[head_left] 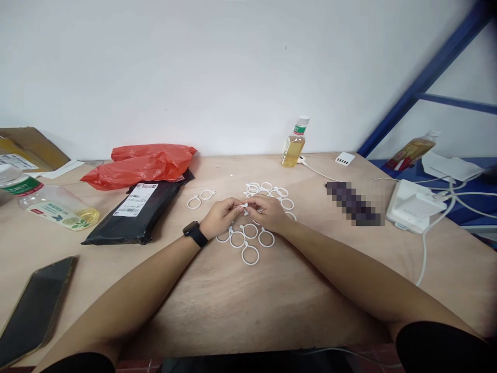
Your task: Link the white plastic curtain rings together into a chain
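My left hand (222,215), with a dark watch (195,233) on its wrist, meets my right hand (268,211) over the middle of the table. Both are closed, with thumbs and fingertips pinching a small white curtain ring (244,207) between them. Most of that ring is hidden by the fingers. Around and below the hands lie several loose white curtain rings (250,263), each with a small tab. More of these lie behind my right hand, partly overlapping. Left of my left hand are two apart from the others, a nearer ring (189,205) and a farther ring (208,199).
On the left are a black parcel (159,207), a red plastic bag (143,166), a lying bottle (54,210), a cardboard box (37,147) and a phone (37,305). A drink bottle (294,147) stands at the back. Rightward are a pixelated dark object (351,203) and a white charger (413,204) with cables.
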Demonstrator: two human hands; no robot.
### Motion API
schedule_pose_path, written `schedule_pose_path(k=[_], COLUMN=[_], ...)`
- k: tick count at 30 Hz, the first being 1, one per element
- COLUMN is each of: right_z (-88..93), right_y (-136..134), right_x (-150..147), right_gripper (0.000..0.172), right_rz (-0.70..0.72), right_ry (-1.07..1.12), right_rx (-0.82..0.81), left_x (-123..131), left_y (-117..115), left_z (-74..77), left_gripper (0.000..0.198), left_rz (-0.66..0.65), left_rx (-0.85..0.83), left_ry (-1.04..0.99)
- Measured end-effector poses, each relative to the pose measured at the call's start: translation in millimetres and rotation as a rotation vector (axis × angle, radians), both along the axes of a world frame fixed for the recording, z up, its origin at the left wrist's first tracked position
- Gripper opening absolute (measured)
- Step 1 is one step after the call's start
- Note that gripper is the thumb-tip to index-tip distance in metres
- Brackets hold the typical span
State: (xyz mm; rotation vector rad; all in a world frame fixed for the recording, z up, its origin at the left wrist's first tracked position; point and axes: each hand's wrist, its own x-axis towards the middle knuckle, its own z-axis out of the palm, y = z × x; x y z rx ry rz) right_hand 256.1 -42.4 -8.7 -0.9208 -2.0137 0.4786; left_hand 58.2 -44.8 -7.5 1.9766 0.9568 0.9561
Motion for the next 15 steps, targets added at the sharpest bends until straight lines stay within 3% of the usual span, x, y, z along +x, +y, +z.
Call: schedule_pose_path(k=[6,15], right_z=[-0.6,2.6], right_y=[-0.9,-3.6], right_x=[-1.3,-3.6], right_gripper=[0.015,0.013], right_rz=[-0.005,-0.058], right_ry=[0.023,0.069], right_rx=[-0.019,0.037], left_x=[0.8,6.9], left_y=[-1.5,-7.6], left_z=[0.1,6.8], left_gripper=[0.03,0.03], left_rz=[0.063,-0.004], left_rx=[0.007,0.036], left_ry=[0.001,0.002])
